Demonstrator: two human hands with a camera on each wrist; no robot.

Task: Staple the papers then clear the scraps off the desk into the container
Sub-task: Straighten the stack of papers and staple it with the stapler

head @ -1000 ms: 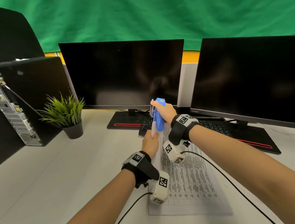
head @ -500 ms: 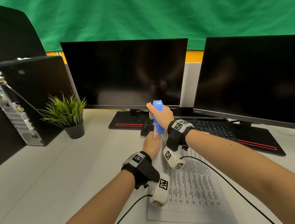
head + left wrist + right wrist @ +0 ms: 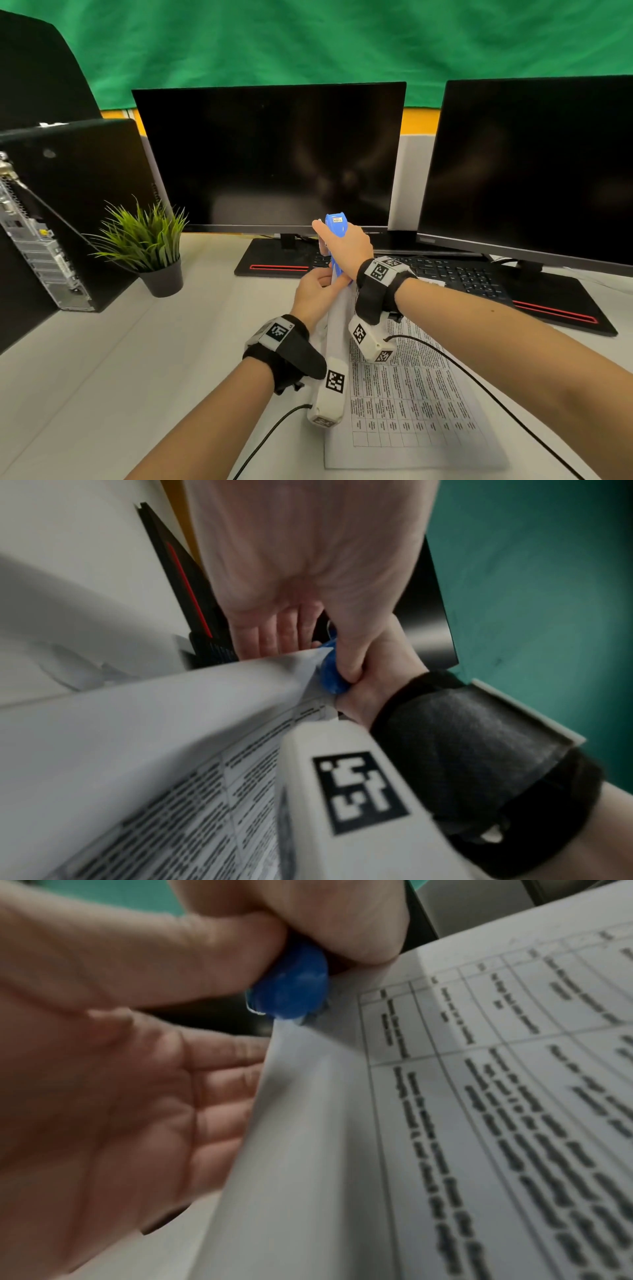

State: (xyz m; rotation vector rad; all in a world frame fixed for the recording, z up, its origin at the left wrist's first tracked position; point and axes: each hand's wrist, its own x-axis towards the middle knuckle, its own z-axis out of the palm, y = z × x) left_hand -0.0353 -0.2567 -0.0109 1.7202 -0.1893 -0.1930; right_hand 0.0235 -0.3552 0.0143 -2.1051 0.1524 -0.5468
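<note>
- far left first: a potted plant [image 3: 150, 246] stands well clear at about 10 o'clock from my hands, out of this.
- my left hand [image 3: 313, 296] has the lifted corner of the papers [image 3: 411, 401] pinched, fingers curled behind the sheet, thumb on my side of it.
- from there the papers run back toward me along 6 o'clock, near edge flat on the desk [image 3: 102, 377], far left corner raised.
- just past the left hand at 12 o'clock, the blue stapler [image 3: 337, 240] stands nearly upright, long axis running 12 to 6, its lower end touching that raised corner.
- my right hand [image 3: 349, 250] is wrapped round the stapler, fingers clenched, sitting just above and beyond the left hand.
- i reckon the squeeze comes next; the corner must sit square in the stapler's mouth, which i can't see.
- no container in view.
</note>
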